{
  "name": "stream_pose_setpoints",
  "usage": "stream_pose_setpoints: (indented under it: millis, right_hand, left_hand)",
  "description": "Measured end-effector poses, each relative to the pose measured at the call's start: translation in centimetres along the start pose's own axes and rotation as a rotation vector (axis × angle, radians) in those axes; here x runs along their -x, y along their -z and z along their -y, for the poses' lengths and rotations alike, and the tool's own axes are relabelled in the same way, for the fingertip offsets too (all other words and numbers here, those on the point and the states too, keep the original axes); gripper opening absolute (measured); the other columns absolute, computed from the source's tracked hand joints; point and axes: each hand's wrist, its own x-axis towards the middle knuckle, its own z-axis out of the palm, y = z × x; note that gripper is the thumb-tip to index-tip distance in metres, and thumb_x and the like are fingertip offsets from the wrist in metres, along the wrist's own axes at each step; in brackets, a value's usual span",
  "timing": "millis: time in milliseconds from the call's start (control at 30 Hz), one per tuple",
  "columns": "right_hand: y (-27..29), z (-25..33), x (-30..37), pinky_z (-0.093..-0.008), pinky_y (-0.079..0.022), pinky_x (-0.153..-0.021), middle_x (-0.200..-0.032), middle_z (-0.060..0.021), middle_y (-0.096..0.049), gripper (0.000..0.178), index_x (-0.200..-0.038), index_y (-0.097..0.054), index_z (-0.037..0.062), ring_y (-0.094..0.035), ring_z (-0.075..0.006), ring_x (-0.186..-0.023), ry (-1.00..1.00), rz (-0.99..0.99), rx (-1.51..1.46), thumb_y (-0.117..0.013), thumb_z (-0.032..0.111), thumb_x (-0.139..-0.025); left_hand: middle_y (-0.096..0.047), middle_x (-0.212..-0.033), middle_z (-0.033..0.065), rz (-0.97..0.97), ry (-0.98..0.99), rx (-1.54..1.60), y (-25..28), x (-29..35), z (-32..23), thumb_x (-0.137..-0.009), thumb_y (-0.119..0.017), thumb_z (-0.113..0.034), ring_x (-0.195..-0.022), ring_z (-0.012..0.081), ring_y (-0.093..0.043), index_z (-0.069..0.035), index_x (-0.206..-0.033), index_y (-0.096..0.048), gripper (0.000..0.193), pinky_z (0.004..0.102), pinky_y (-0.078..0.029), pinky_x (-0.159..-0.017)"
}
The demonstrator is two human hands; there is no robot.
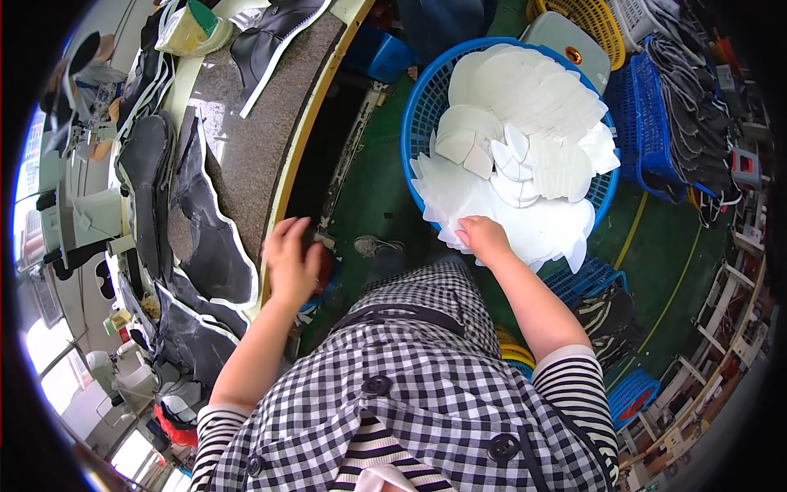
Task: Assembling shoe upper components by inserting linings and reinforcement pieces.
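Observation:
My right hand (pixel 487 240) is at the near rim of a round blue basket (pixel 420 107), thumb and fingers closed on the edge of a thin white cut piece (pixel 471 205). Stacks of such pieces fill the basket, some fanned out, some rounded, with small wedge-shaped ones (pixel 512 160) in the middle. Beside the table's yellow edge (pixel 281 209) hovers my left hand (pixel 293 262), fingers apart and holding nothing. Close to it on the table lie black shoe-upper pieces with white edges (pixel 217 262).
Black soles (pixel 146 176), a black upper (pixel 275 45) and a tape roll (pixel 194 31) lie on the stone-topped table (pixel 262 123). Right of the basket, a blue crate (pixel 652 123) holds stacked dark pieces (pixel 684 107). A grey stool-like box (pixel 566 49) and a yellow basket (pixel 594 25) stand behind.

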Motion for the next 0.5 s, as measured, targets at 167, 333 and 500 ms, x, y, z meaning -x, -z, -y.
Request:
stream_pose_setpoints:
  millis: [167,333,500]
  right_hand:
    - [0.0,-0.2,-0.8,-0.0395,-0.053,-0.071,-0.092,-0.0132,-0.069,0.022,-0.099,-0.068,0.0054,-0.065,-0.0295,-0.080,-0.044,0.168,0.051,-0.062,0.020,-0.085]
    - [-4.1,-7.5,-1.1,-0.0371,-0.051,-0.060,-0.082,-0.0114,-0.067,0.024,-0.102,-0.065,-0.0018,-0.063,-0.0233,-0.063,-0.854,-0.153,-1.018,-0.058,0.018,-0.091]
    - [-2.9,-8.7,-0.9,-0.0321,-0.050,-0.066,-0.087,-0.0108,-0.066,0.022,-0.103,-0.062,-0.0017,-0.062,-0.0179,-0.074,-0.832,-0.531,-0.796,-0.055,0.017,-0.093]
  left_hand:
    - [-0.051,-0.128,0.0114,0.186,-0.284,0.143,-7.1,-1.7,-7.7,-0.073,-0.070,-0.008,-0.119,0.0341,-0.047,-0.012,-0.121,-0.058,0.050,0.0460,-0.035,-0.100]
    - [-0.047,-0.135,0.0121,0.496,-0.605,0.172,-14.7,-3.8,-14.0,-0.084,-0.064,-0.021,-0.129,0.0281,-0.042,-0.006,-0.124,-0.056,0.044,0.0406,-0.034,-0.107]
    - [-0.044,-0.142,0.0110,0.772,-0.602,-0.011,-19.7,-4.4,-16.2,-0.091,-0.057,-0.040,-0.132,0.0270,-0.041,-0.009,-0.135,-0.049,0.055,0.0423,-0.032,-0.109]
